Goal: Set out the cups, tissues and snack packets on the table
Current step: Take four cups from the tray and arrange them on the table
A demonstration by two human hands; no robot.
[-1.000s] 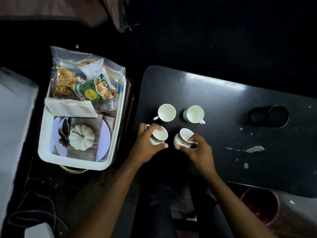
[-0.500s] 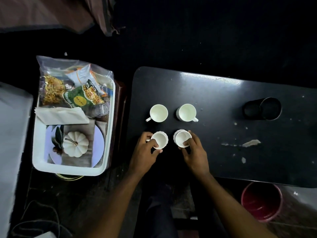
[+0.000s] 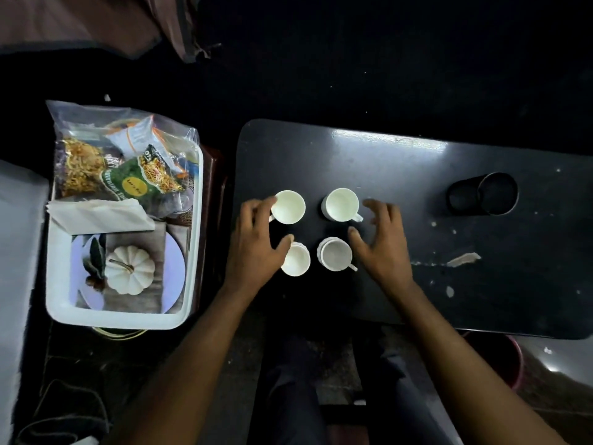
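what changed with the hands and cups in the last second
Both hands let go of the two near cups and opened: the left hand now reaches the far left cup, the right hand spreads beside the far right cup. The tray is unchanged.

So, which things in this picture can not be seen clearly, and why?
- Handle of the far left cup, head view: covered by the left hand.
- Print on the snack packets: too small, behind a clear bag.
- How many tissues are in the white tray: the stack is folded.
- Red bucket: mostly hidden under the table.
- Black holder: inside too dark.
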